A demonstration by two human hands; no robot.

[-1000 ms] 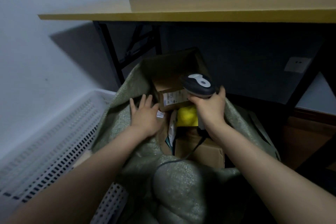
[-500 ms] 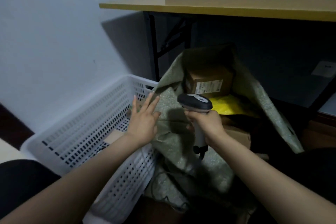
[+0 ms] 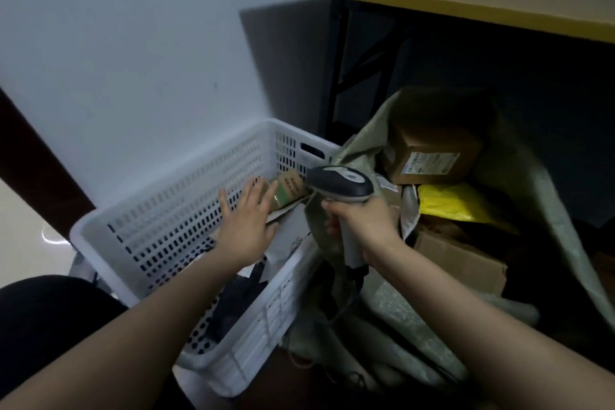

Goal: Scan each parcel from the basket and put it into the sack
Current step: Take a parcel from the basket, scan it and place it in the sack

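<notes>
The left hand [image 3: 248, 223], fingers spread flat, partly hides a brown parcel [image 3: 290, 188] in the basket [image 3: 186, 196], while the right hand [image 3: 364, 226] wraps the scanner [image 3: 339, 184], covering most of its handle.

Perforated white plastic basket [image 3: 159, 230] — coarse woven green sack [image 3: 539, 210] — matt brown cardboard box [image 3: 432, 156].

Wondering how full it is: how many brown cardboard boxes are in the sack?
2: a labelled box at the back of the sack, a plain box nearer, below the yellow parcel. More may be hidden.
</notes>
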